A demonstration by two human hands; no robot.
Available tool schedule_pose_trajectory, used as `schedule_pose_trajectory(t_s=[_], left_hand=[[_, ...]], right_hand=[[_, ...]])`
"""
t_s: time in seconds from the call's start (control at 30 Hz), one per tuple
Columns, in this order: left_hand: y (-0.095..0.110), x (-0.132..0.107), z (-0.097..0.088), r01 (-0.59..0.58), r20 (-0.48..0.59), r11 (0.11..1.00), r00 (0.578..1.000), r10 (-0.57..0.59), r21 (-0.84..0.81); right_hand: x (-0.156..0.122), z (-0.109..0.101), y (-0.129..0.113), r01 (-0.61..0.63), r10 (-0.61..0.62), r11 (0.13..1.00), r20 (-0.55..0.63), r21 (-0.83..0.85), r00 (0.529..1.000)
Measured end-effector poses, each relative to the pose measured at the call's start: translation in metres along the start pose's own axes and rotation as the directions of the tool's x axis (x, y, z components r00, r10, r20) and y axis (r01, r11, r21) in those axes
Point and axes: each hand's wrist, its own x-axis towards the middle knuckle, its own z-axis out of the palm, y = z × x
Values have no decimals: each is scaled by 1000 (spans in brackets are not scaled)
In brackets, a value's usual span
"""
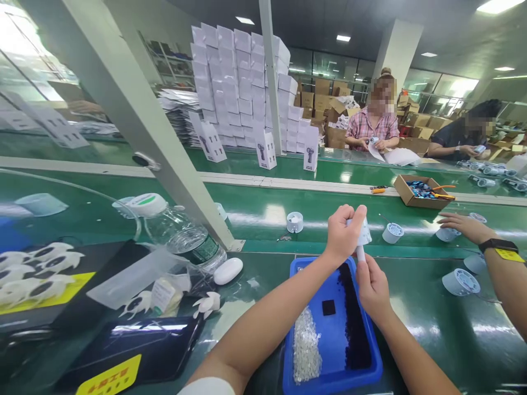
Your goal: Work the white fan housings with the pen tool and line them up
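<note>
My left hand [345, 233] is closed round a pale blue plastic fan housing [364, 235], held above the far end of a blue tray [329, 384]. Just below it, my right hand [373, 288] pinches a pale rod-like piece [360, 253] that meets the underside of the housing. Whether the rod is part of the housing or a separate tool, I cannot tell. In the tray lie a pile of small clear pieces [307, 345], a strip of tiny black pieces [356, 329] and a black square [329, 307].
Round housings [295, 221] stand along the green conveyor [255, 203]. At right, another person's hand [465, 226] reaches to one. A slanted metal post [164, 126], a plastic bottle [189, 236] and white turtle-shaped parts [208, 303] are at left. A cardboard box [424, 192] sits farther back.
</note>
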Motion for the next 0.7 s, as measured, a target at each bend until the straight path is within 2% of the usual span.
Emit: schedule_pose_trajectory(t_s=[0.13, 0.23, 0.37, 0.43, 0.53, 0.63, 0.67, 0.7], left_hand=[[-3, -3, 3, 115, 5, 974, 993, -116, -195], [-7, -4, 7, 166, 16, 949, 986, -168, -269], [-22, 3, 12, 151, -17, 973, 988, -156, -172], [-30, 8, 13, 142, 8, 985, 990, -142, -101], [-34, 17, 11, 119, 179, 992, 976, -123, 33], [-31, 29, 2, 161, 416, 981, 888, -194, 112], [-29, 34, -3, 187, 452, 974, 863, -225, 126], [-29, 39, -9, 200, 453, 969, 858, -244, 144]], right_hand=[[-3, -2, 6, -41, 40, 996, 11, 77, 999], [-3, -2, 6, -70, 72, 988, -4, 140, 997], [2, -1, 1, -150, 156, 962, -13, 228, 988], [4, -2, -1, -193, 201, 954, -13, 228, 979], [7, -10, 3, -222, 242, 955, -84, 197, 967], [14, -19, 13, -211, 225, 969, -114, 126, 968], [17, -20, 17, -203, 212, 974, -92, 100, 973], [21, -21, 21, -204, 209, 976, -69, 78, 975]])
